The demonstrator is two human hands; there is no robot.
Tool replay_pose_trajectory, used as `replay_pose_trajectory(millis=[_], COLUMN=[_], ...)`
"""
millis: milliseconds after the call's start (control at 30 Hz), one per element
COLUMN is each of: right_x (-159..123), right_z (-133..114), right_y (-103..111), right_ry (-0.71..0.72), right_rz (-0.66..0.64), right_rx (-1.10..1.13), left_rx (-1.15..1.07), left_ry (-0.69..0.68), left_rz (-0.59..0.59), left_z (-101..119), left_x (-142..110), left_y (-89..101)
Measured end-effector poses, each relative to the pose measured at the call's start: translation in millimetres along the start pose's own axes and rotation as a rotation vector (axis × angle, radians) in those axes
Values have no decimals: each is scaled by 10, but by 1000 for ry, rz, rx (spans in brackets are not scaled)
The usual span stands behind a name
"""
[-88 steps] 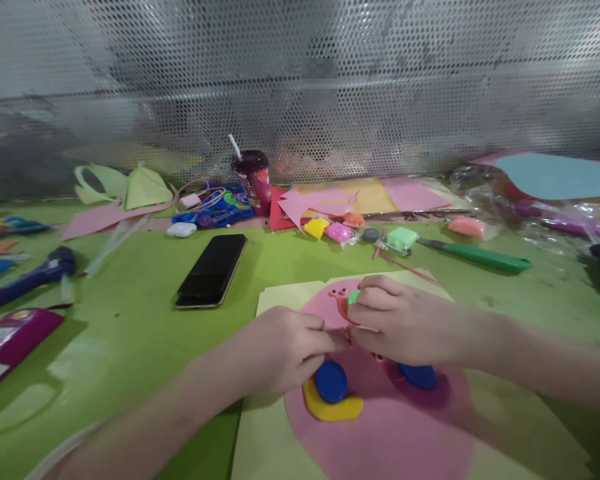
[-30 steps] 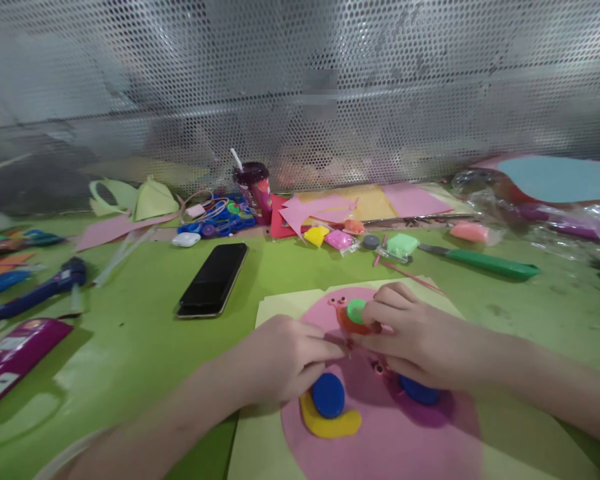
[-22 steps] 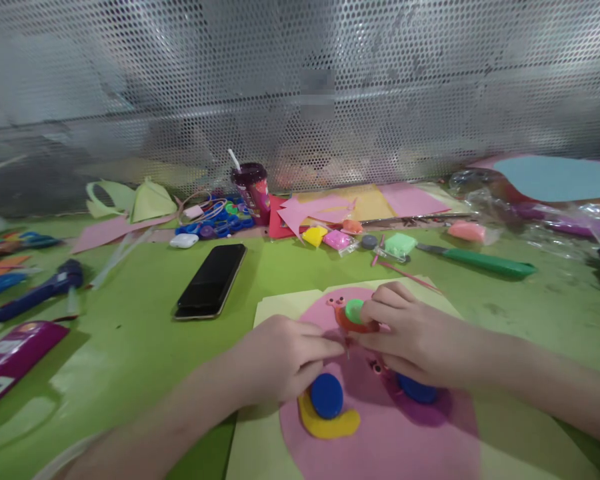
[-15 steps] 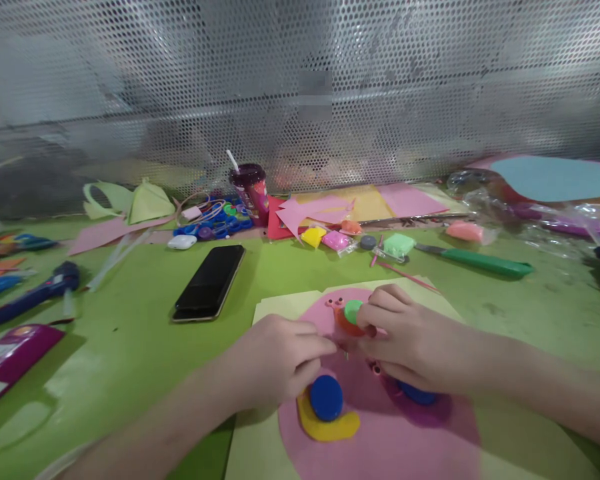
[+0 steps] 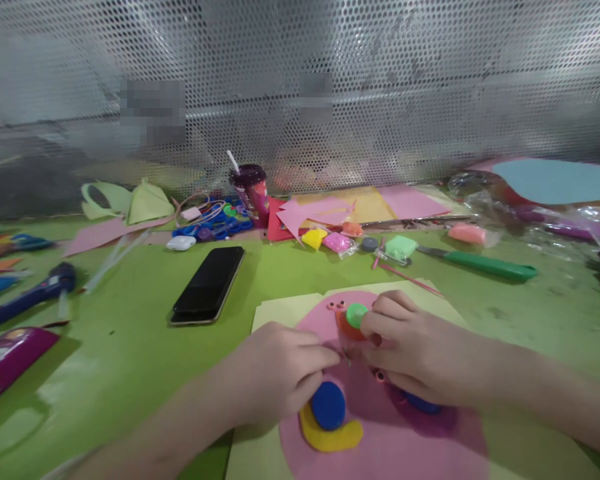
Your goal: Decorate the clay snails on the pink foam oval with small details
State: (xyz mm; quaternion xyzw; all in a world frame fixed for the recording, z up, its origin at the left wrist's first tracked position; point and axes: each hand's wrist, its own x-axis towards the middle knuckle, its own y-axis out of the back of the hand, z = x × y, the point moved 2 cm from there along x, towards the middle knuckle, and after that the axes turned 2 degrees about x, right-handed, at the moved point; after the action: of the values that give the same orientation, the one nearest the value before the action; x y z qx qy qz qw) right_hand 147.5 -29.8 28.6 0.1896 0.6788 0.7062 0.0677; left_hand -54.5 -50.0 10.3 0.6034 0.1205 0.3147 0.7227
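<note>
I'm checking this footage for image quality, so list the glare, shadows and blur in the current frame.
Head view: pale glare on the green tabletop at left, highlights on the perforated metal panel; head view: soft shadow on the pink paper by the right hand; head view: detail between it and the left hand too soft to make out.

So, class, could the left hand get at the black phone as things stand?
Probably yes: the black phone lies uncovered on the green tabletop beyond the left hand, and nothing stands between them.
</note>
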Motion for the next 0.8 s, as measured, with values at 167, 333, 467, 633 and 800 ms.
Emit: replay_pose_trajectory(millis=[167,333,467,633,800], right_x=[-11,8,31,15,-10], right_z=[-10,-52,-73,-30,39], right_y=[-7,-34,-21,31,32], right_ry=[8,-1,-25,-82,-92], right_rz=[22,-29,-26,48,120], right_rx=[-5,76,129,139,107], left_rx=[17,35,41,28,19], left_ry=[0,-9,-14,6,8], left_rz=[-1,24,12,-10,-16], left_z=[7,17,24,8,-3], left_x=[7,6,-15,-19,-1], left_y=[10,29,20,4,0])
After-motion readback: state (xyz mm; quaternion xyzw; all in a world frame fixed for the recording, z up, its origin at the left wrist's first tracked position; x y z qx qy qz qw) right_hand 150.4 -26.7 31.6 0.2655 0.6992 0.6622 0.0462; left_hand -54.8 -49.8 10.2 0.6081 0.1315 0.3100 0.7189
